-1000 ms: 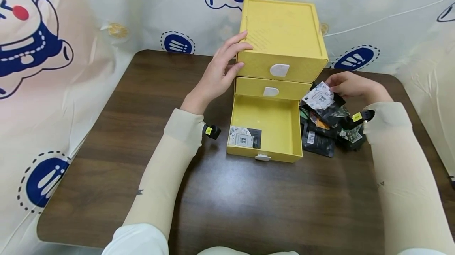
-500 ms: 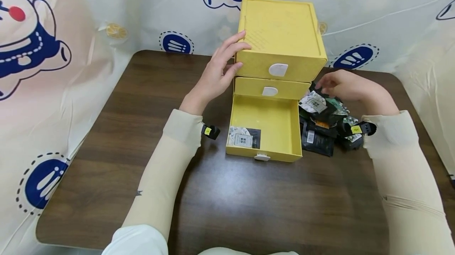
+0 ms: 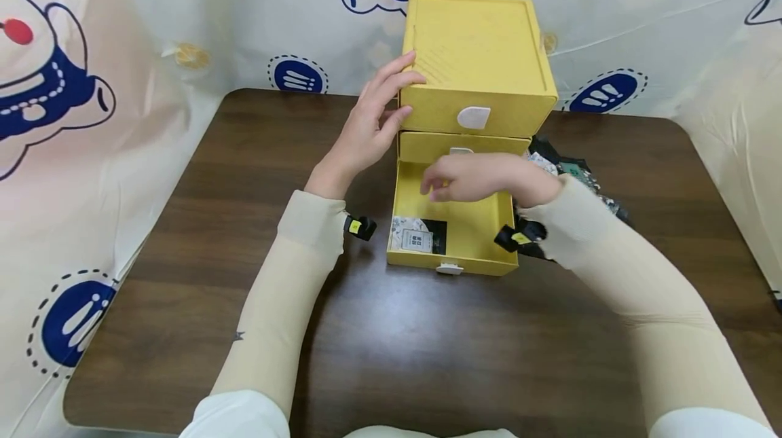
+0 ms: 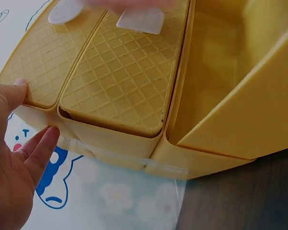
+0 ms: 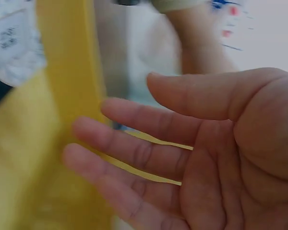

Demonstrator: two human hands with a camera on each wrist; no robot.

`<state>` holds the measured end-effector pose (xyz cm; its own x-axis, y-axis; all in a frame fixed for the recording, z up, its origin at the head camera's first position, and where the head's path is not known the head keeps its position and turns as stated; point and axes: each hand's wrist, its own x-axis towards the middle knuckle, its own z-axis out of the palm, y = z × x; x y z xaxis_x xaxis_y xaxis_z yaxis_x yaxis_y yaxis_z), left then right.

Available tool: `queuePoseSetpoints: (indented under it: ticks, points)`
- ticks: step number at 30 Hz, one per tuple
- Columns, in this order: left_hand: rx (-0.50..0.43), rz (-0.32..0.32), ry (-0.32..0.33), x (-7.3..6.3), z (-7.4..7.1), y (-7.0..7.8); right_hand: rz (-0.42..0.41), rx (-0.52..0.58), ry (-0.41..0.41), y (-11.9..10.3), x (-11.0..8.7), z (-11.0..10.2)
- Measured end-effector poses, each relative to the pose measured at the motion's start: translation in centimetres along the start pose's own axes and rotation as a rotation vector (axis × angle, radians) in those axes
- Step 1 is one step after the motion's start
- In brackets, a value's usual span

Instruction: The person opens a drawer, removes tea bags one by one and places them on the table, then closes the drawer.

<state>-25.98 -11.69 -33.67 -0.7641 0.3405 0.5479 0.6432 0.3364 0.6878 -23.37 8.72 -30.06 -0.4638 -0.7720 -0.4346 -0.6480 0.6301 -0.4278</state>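
A yellow drawer box (image 3: 476,51) stands on the table with its lowest drawer (image 3: 482,234) pulled out. In that drawer's front left corner lies a black-and-white sachet (image 3: 417,235). My left hand (image 3: 369,122) rests at the box's upper left front corner; in the left wrist view its thumb (image 4: 12,93) touches the top drawer's front. Above the pulled-out drawer is my right hand (image 3: 473,176), fingers loosely bent and holding nothing in the right wrist view. A pile of sachets (image 3: 577,170) lies right of the box, partly hidden by my right forearm.
The brown wooden table (image 3: 391,350) extends in front of the box and to both sides. A patterned curtain (image 3: 244,17) hangs behind and at the sides. White tabs mark the drawer fronts; the middle drawer (image 4: 120,72) is pushed in.
My right hand let go of a black-and-white sachet on the pile, then moved left and toward me over the pulled-out drawer. My left hand has stayed on the box's corner.
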Motion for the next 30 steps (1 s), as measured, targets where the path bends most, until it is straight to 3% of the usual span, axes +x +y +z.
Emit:
queuePoseSetpoints:
  ticks: [6, 15, 24, 30]
  points:
    - [-0.007, 0.004, -0.006, -0.4, 0.4, -0.1, 0.01, 0.076, -0.117, 1.2, 4.6, 2.4]
    - [0.008, 0.012, -0.001, -0.1, -0.2, 0.1, 0.025, 0.076, -0.147, 1.0, 6.6, 3.6]
    - [-0.012, 0.008, -0.005, -0.1, -0.1, 0.3, -0.024, 0.066, -0.17, 1.1, 6.0, 3.6]
    - [-0.012, 0.007, -0.005, -0.2, -0.2, 0.2, -0.069, 0.043, 0.005, 1.3, 2.7, 1.9]
